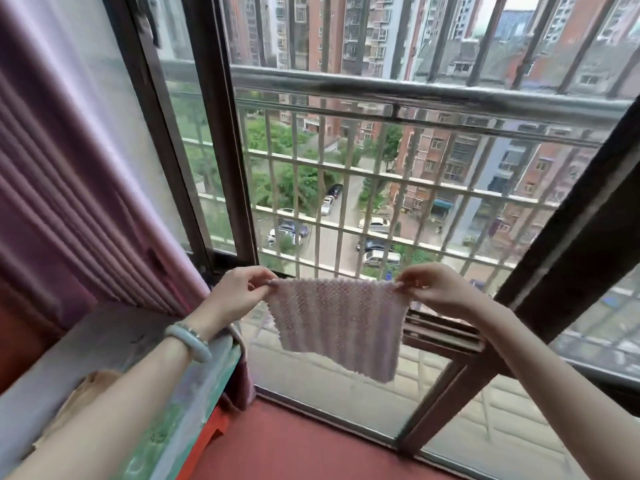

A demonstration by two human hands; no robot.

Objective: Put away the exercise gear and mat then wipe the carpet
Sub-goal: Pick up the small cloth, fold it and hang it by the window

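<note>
At the window, both hands stretch the cloth sideways, hanging down.

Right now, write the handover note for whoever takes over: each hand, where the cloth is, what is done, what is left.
Left hand: pinches the top left corner of the cloth.
Right hand: pinches its top right corner.
Cloth: hangs spread between both hands, in front of the window grille.
Done: cannot tell; gear, mat and carpet are out of view.
Left: probably wiping the carpet with this cloth; first check that gear and mat are put away.
</note>
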